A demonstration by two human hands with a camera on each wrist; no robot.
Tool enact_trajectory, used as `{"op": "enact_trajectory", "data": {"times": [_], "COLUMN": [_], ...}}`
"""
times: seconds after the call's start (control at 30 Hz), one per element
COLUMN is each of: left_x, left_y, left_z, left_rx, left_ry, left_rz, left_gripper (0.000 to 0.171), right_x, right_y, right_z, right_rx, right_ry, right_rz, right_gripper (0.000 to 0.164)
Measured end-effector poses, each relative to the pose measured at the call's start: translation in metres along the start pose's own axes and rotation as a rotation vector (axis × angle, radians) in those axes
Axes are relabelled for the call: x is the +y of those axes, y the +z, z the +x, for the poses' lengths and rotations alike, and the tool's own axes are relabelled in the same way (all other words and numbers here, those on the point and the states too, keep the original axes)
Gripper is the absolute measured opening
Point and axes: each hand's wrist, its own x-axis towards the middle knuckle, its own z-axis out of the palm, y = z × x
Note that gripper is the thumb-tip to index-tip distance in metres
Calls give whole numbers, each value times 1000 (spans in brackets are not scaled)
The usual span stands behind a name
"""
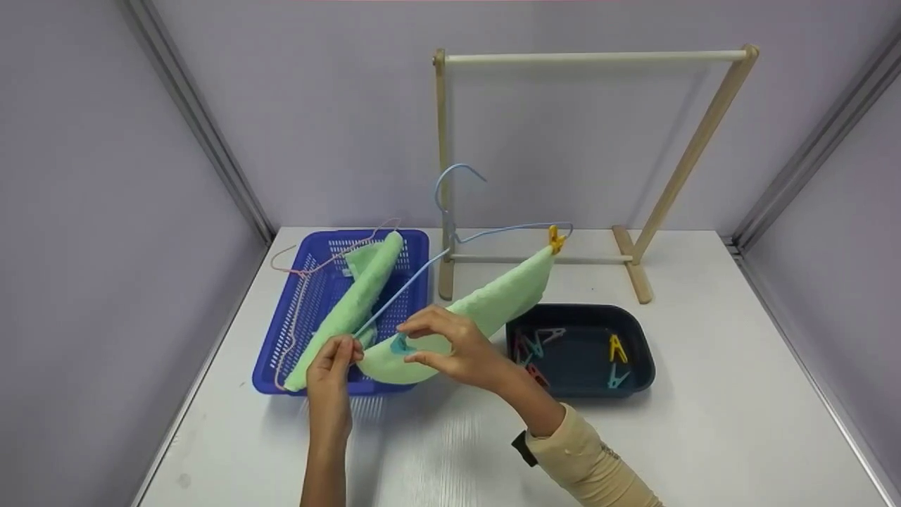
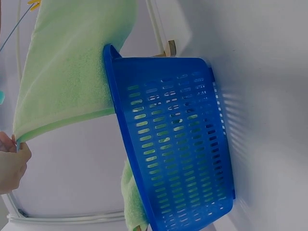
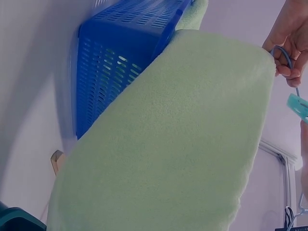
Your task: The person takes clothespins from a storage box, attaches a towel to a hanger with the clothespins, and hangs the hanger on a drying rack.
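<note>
My left hand (image 1: 332, 362) pinches one corner of a light green towel (image 1: 503, 299) together with the end of a blue wire hanger (image 1: 417, 276). A yellow clothespin (image 1: 556, 241) clips the towel's other corner to the hanger's far end. Between thumb and fingers, my right hand (image 1: 461, 346) holds a teal clothespin (image 1: 400, 345) close to the left hand's corner. The right wrist view shows this teal clothespin (image 3: 299, 107) beside the hanger wire, while the towel (image 3: 168, 130) fills most of that view. In the left wrist view, the left hand (image 2: 12, 168) grips the towel's corner.
At left stands a blue perforated basket (image 1: 262, 377) holding another green towel (image 1: 352, 303) and a pink hanger (image 1: 295, 317). A dark tray (image 1: 574, 377) with several clothespins sits at right. Behind stands a wooden rack with a white bar (image 1: 598, 58).
</note>
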Motion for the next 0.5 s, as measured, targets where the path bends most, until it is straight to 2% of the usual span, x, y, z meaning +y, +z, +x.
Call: {"op": "enact_trajectory", "data": {"times": [0.1, 0.33, 0.5], "left_x": [0, 1, 1], "left_y": [0, 1, 1], "left_z": [0, 0, 0], "left_rx": [-1, -2, -5], "left_ry": [4, 4, 0], "left_rz": [-3, -5, 8], "left_gripper": [21, 22, 22], "right_x": [-4, -28, -30], "right_y": [1, -2, -1], "right_z": [3, 15, 17], "right_rx": [4, 1, -8], "right_ry": [-16, -34, -31], "right_rz": [2, 1, 0], "right_gripper": [38, 37, 36]}}
